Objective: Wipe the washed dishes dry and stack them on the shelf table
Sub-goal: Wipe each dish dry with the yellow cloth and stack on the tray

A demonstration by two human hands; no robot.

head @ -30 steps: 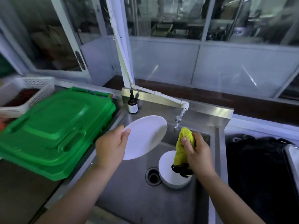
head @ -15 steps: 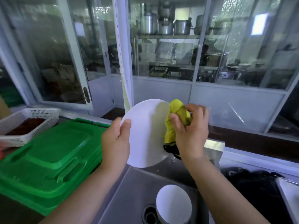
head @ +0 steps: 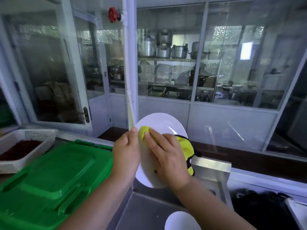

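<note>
Sink (head: 144, 211) first, at 6 o'clock: one white dish (head: 181, 220) waits in it, not wiped yet. Above it the left hand (head: 127, 150) grips the rim of the white plate (head: 159, 123) at 9 o'clock, and the right hand (head: 167, 156) now lies flat, pressing the yellow cloth (head: 183, 146) on the plate's face, where a moment ago it was bunched at the 3 o'clock edge. So wiping has really begun, I think, but stacking is far off; pots (head: 163, 50) sit behind glass at 12 o'clock.

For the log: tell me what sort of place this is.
Probably a commercial kitchen's washing-up area: a steel sink, a white plate being wiped with a yellow cloth, and large metal pots on shelves behind the glass.
</note>
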